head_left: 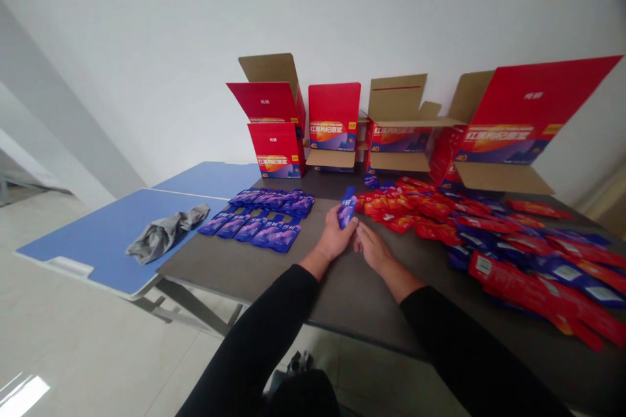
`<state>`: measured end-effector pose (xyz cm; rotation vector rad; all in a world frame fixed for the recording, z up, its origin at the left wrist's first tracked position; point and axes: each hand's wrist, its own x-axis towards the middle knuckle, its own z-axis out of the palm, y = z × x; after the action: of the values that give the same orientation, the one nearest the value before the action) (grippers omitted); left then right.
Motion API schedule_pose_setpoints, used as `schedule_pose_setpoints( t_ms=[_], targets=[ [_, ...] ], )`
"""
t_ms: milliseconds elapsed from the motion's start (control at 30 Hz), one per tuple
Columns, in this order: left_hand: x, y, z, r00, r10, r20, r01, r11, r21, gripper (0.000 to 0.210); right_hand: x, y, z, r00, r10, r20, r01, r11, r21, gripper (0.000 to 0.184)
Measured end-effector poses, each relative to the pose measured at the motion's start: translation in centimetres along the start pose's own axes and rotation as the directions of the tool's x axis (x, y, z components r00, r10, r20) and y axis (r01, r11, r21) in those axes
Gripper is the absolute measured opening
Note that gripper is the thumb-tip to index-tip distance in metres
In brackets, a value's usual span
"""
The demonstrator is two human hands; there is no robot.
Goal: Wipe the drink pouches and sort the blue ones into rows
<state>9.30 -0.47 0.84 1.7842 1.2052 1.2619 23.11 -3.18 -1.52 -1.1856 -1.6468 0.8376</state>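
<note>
My left hand (334, 236) is closed around a purple pouch (347, 206), which stands upright above the table with its top end pointing away from me. Right beside it, my right hand (372, 247) has curled fingers that meet the left hand near the pouch's lower end. Whether those fingers grip anything is hidden. To the left, purple pouches (250, 227) lie side by side in two rows on the dark table (244, 268). A loose heap of red pouches (430, 208) mixed with purple ones spreads to the right of my hands.
Several red cartons (333, 133) with raised flaps stand along the wall at the table's back. A crumpled grey cloth (166, 234) lies on the adjoining blue table (110, 244) at left. The dark table's front edge runs beneath my forearms.
</note>
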Motion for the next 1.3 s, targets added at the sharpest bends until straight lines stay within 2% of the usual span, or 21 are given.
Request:
schedule_pose_setpoints(
  t_ms=[133, 233, 367, 467, 533, 667, 833, 1033, 1300],
  targets=[
    [0.7, -0.2, -1.6, 0.991, 0.005, -0.132, 0.023, 0.978, 0.208, 0.059, 0.0, 0.0, 0.3, 1.0, 0.014, 0.005, -0.015, 0.994, 0.105, 0.048],
    [1.5, -0.4, -3.2, 0.992, 0.007, -0.127, 0.046, 0.912, 0.408, 0.056, 0.0, -0.3, 0.3, 1.0, 0.018, 0.0, -0.018, 0.995, 0.093, 0.046],
    [2.3, -0.5, -5.4, 0.99, -0.069, -0.123, 0.135, 0.705, 0.696, 0.054, -0.1, -0.6, 0.4, 1.0, 0.025, 0.012, -0.026, 0.998, 0.057, 0.044],
    [3.1, -0.5, -6.8, 0.975, -0.144, -0.169, 0.221, 0.55, 0.805, 0.056, 0.0, -0.6, 0.4, 0.999, 0.028, 0.029, -0.029, 0.999, 0.036, 0.043],
    [4.0, -0.6, -7.6, 0.969, -0.166, -0.186, 0.244, 0.493, 0.835, 0.057, 0.0, -0.6, 0.4, 0.999, 0.03, 0.037, -0.031, 0.999, 0.022, 0.042],
    [6.5, -1.3, -8.9, 0.959, -0.185, -0.213, 0.275, 0.446, 0.852, 0.059, 0.0, -0.8, 0.4, 0.999, 0.025, 0.034, -0.024, 1.0, -0.018, 0.04],
    [8.9, -2.2, -10.0, 0.954, -0.225, -0.196, 0.27, 0.369, 0.889, 0.063, 0.0, -0.8, 0.5, 0.999, 0.01, 0.033, -0.009, 1.0, -0.022, 0.038],
    [9.5, -2.8, -10.3, 0.95, -0.273, -0.152, 0.233, 0.296, 0.926, 0.064, 0.0, -0.8, 0.5, 0.999, 0.011, 0.036, -0.01, 1.0, -0.023, 0.035],
    [9.6, -3.6, -10.3, 0.947, -0.276, -0.166, 0.246, 0.287, 0.926, 0.07, -0.1, -0.9, 0.5, 0.999, 0.018, 0.029, -0.018, 1.0, -0.016, 0.034]
  ],
)
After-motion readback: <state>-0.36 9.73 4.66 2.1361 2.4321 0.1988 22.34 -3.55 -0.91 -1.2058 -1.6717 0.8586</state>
